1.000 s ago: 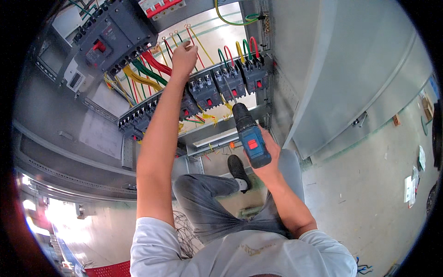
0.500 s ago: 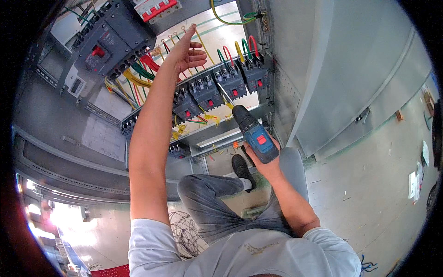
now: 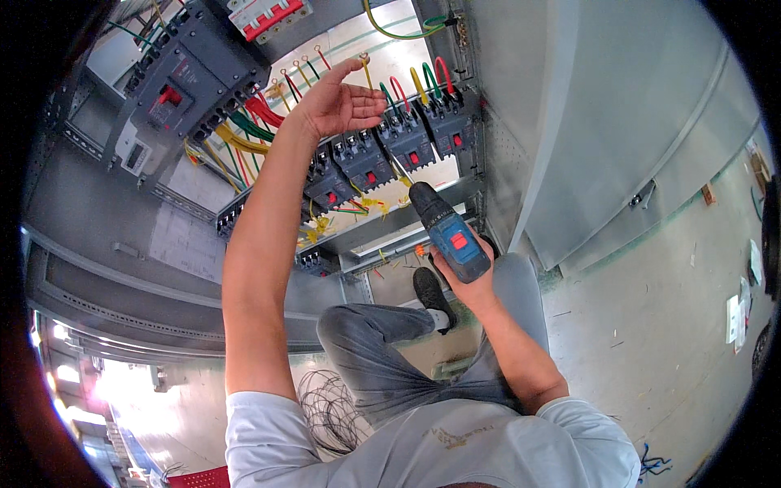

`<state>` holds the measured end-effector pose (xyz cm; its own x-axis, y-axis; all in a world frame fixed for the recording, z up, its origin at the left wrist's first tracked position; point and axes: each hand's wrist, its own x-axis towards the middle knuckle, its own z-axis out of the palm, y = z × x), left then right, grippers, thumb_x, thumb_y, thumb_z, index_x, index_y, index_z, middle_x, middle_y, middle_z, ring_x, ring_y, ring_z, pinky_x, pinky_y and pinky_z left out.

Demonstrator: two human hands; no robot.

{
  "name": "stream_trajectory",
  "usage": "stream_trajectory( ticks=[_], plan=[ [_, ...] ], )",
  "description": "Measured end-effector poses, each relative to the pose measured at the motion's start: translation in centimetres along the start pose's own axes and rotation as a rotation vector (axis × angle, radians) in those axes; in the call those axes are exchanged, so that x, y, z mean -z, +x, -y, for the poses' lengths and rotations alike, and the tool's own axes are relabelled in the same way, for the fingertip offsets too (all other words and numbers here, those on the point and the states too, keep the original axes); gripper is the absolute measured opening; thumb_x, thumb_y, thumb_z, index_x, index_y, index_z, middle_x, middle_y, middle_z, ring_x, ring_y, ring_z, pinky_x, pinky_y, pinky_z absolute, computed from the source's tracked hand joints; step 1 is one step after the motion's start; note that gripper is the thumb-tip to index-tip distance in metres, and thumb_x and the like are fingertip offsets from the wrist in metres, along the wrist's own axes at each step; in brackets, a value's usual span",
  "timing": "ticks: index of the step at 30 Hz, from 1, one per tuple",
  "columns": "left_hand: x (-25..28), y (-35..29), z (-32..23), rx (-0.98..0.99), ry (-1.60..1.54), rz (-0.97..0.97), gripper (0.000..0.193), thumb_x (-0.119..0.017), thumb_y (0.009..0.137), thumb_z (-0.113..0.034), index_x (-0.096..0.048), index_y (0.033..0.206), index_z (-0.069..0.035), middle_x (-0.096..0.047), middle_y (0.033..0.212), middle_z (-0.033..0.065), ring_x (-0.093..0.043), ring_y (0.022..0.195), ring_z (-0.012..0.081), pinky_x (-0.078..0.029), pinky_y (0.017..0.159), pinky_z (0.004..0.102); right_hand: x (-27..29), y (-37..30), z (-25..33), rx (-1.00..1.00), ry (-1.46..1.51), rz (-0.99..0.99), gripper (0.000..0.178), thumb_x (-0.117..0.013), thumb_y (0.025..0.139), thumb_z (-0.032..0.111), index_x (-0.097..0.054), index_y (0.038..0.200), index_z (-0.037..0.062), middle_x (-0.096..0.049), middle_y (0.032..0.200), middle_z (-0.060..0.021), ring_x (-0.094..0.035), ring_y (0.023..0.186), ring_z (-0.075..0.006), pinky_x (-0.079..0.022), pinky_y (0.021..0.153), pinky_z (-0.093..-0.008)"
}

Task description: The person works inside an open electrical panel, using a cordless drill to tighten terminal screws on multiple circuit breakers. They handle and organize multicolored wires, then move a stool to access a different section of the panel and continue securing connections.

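Note:
My left hand point(image 3: 338, 102) is raised inside an open grey electrical cabinet, fingers spread, its fingertips pinching the looped end of a yellow wire point(image 3: 365, 67) above a row of dark circuit breakers point(image 3: 382, 146). My right hand point(image 3: 460, 276) grips a blue and black cordless drill point(image 3: 447, 232), its nose pointing up toward the breaker row and stopping just below it. Red, green and yellow wires point(image 3: 415, 81) loop into the tops of the breakers.
A large dark breaker point(image 3: 183, 77) with a red handle sits at upper left, thick coloured cables point(image 3: 244, 130) under it. The grey cabinet door point(image 3: 618, 138) stands open at right. My grey-trousered legs and a black shoe point(image 3: 427, 289) are below, over a coil of thin wire point(image 3: 329, 407).
My left hand has lifted off the breaker tops, opened and moved right to the yellow wire end. The drill in my right hand has stayed nearly where it was.

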<state>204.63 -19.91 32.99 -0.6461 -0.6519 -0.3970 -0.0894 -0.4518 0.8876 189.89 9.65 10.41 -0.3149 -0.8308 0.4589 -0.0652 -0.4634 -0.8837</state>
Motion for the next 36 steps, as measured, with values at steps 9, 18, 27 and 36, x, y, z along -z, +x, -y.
stream_trajectory(
  ticks=[9,18,27,36],
  plan=[
    [-0.4,1.1,1.0,-0.271,-0.201,-0.162,0.037,-0.068,0.096,-0.021,-0.056,0.120,0.005,-0.064,0.108,0.0164,-0.069,0.098,0.0267,-0.062,0.092,0.0389,-0.1,-0.1,0.0,0.007,-0.045,0.014,0.050,-0.081,0.077,0.005,-0.063,0.123,-0.0035,-0.072,0.104,-0.0159,-0.072,0.093,-0.0262,-0.054,0.086,-0.0341],
    [-0.3,1.0,3.5,-0.445,0.215,-0.059,0.022,-0.067,0.099,-0.019,-0.063,0.111,-0.001,-0.064,0.092,0.0041,-0.062,0.078,0.0121,-0.056,0.078,0.0278,0.3,-0.6,-1.7,-0.008,-0.042,0.015,0.059,-0.082,0.073,0.003,-0.061,0.128,-0.0023,-0.071,0.113,-0.0175,-0.071,0.103,-0.0300,-0.054,0.093,-0.0378],
    [-0.2,1.0,4.8,-0.592,0.473,-0.176,0.025,-0.071,0.097,-0.019,-0.063,0.109,0.001,-0.064,0.079,0.0006,-0.050,0.062,0.0056,-0.039,0.056,0.0234,0.2,-0.2,-1.1,0.017,-0.075,0.034,0.065,-0.083,0.070,0.004,-0.060,0.130,-0.0029,-0.071,0.116,-0.0192,-0.072,0.105,-0.0312,-0.054,0.094,-0.0380],
    [-1.7,-0.8,4.3,-0.416,0.270,-0.067,0.025,-0.070,0.098,-0.026,-0.064,0.104,-0.003,-0.070,0.093,0.0053,-0.050,0.064,0.0052,-0.034,0.050,0.0205,0.2,-0.3,-1.5,-0.001,-0.090,0.029,0.065,-0.084,0.071,0.004,-0.060,0.131,-0.0023,-0.071,0.116,-0.0191,-0.072,0.105,-0.0310,-0.054,0.094,-0.0382]
  ],
)
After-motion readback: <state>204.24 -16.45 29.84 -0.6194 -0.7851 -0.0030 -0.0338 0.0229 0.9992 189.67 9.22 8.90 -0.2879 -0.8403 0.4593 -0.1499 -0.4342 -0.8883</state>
